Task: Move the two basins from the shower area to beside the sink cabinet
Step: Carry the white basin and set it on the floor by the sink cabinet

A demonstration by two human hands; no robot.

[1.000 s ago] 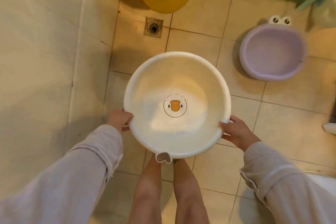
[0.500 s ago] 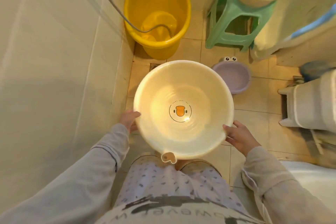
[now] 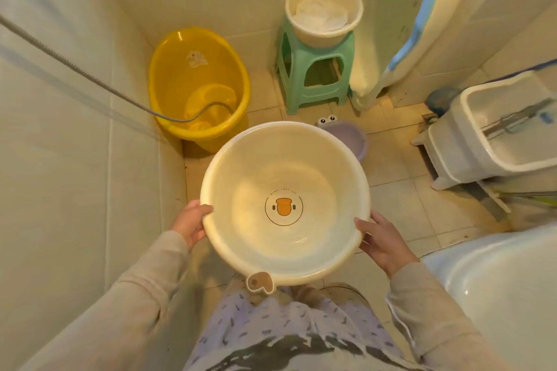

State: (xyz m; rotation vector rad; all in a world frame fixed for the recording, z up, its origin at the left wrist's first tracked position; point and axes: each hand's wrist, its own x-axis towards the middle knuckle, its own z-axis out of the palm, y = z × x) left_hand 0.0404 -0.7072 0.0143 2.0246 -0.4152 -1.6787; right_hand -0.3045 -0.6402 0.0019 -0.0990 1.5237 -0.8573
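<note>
A cream basin (image 3: 259, 166) with an orange duck-face print at its bottom is held level at waist height in front of me. My left hand (image 3: 191, 223) grips its left rim and my right hand (image 3: 381, 239) grips its right rim. A small brown tab hangs from the near rim. Behind it, a purple basin (image 3: 351, 137) with two cartoon eyes sits on the tiled floor, mostly hidden by the cream basin.
A yellow tub (image 3: 199, 84) with a shower hose (image 3: 75, 69) in it stands in the far left corner. A green stool (image 3: 315, 75) carries a cream bucket (image 3: 324, 13). A toilet (image 3: 494, 129) is at the right, a white sink (image 3: 506, 286) at lower right. A tiled wall runs along the left.
I have stood up with the cream basin, lifting it from near the floor to waist height. The view has widened to show the stool, toilet and sink.
</note>
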